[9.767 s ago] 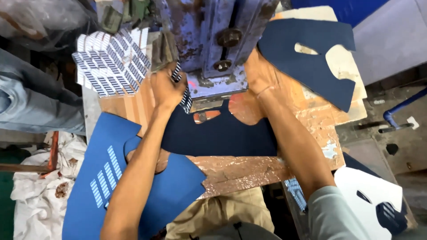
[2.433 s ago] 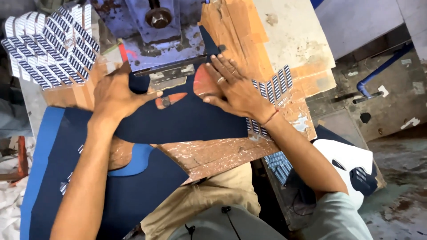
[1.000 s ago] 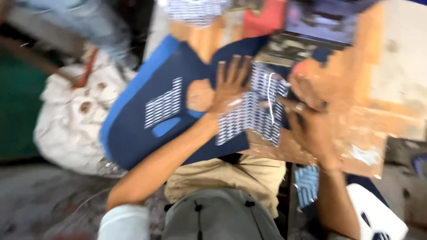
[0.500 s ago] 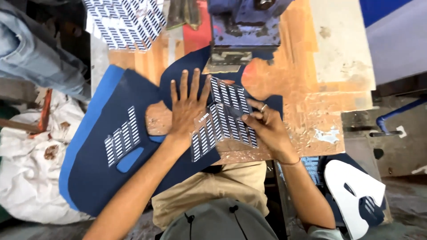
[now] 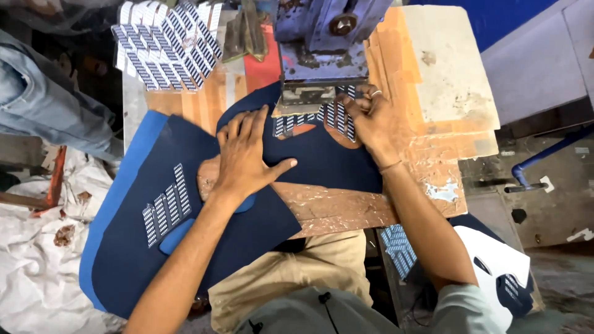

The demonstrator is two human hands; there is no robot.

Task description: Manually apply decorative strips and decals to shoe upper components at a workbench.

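the navy fabric piece (image 5: 322,158) lies on the wooden bench (image 5: 346,207) under the blue press (image 5: 322,37) at 12 o'clock. the left hand (image 5: 247,154) presses flat on it, fingers spread; the right hand (image 5: 371,120), at 2 o'clock of the left, pinches the striped patch (image 5: 337,114) by the press foot.

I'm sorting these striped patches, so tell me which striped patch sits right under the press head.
The striped patch between the two hands, on the dark blue piece; the right hand pinches its edge. The others lie stacked at top left or on the left-hand piece.
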